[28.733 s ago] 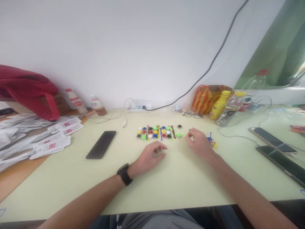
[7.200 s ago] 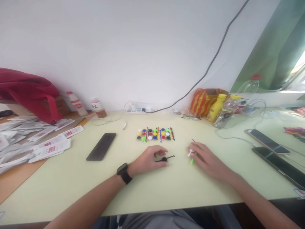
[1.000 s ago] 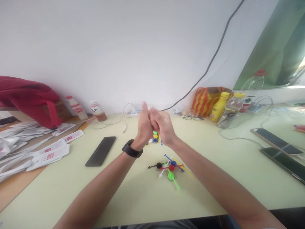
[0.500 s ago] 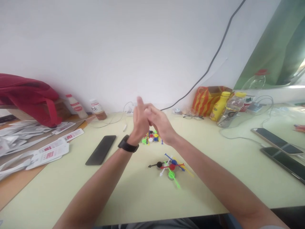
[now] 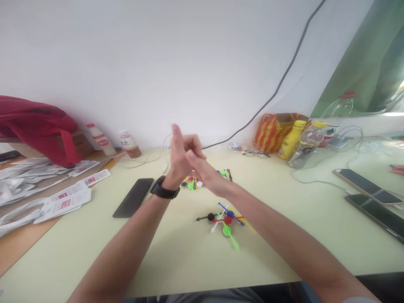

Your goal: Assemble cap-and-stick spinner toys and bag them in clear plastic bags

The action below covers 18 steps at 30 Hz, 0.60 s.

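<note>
My left hand [image 5: 179,156] and right hand [image 5: 203,173] meet above the pale-green worktop [image 5: 284,210] — both grips apart — coloured plastic spinner pieces [image 5: 225,221] beneath.

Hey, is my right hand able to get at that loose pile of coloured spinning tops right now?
Probably yes. The right hand is raised against the left hand above the table, and the pile of spinning tops lies uncovered just beside its forearm, nearer the person.

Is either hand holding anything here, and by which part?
Cannot be told. The left hand and right hand are pressed together above the table; nothing shows between them, though something small could be hidden.
</note>
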Tool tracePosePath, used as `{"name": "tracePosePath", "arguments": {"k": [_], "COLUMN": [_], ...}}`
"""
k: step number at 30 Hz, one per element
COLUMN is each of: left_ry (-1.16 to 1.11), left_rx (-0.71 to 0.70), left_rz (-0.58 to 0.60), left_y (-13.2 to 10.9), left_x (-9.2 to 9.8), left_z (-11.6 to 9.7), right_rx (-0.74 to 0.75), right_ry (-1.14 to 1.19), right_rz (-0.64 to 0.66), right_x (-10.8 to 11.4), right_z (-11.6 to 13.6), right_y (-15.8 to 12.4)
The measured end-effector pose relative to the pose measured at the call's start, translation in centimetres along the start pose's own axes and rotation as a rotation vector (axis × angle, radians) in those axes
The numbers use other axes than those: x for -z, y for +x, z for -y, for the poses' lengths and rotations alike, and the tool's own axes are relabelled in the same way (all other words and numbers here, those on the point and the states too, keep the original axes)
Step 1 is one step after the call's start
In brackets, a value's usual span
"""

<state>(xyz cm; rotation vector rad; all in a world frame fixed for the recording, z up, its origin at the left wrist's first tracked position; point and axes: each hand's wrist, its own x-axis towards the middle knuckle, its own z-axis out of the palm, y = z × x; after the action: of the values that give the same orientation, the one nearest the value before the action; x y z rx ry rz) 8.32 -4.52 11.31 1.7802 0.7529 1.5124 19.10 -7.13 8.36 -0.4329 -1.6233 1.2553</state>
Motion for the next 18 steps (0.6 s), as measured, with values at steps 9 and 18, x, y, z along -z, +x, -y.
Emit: {"name": "tracePosePath", "arguments": {"k": [9, 18], "left_ry": [-0.02, 0.247], "left_rx": [0.02, 0.143], "left_rz": [0.118, 0.578], "left_y": [0.1, -1.3], "left_x": [0.6, -0.6], "left_z": [-0.8, -0.9], "right_rx": [-0.111, -0.347], "right_ry": [0.084, -0.138], "right_rz": [0.2, 0.124], "right_x": [1.5, 2.3], "right_z": [1.2, 0.7], "right_y": [0.3, 0.2]}}
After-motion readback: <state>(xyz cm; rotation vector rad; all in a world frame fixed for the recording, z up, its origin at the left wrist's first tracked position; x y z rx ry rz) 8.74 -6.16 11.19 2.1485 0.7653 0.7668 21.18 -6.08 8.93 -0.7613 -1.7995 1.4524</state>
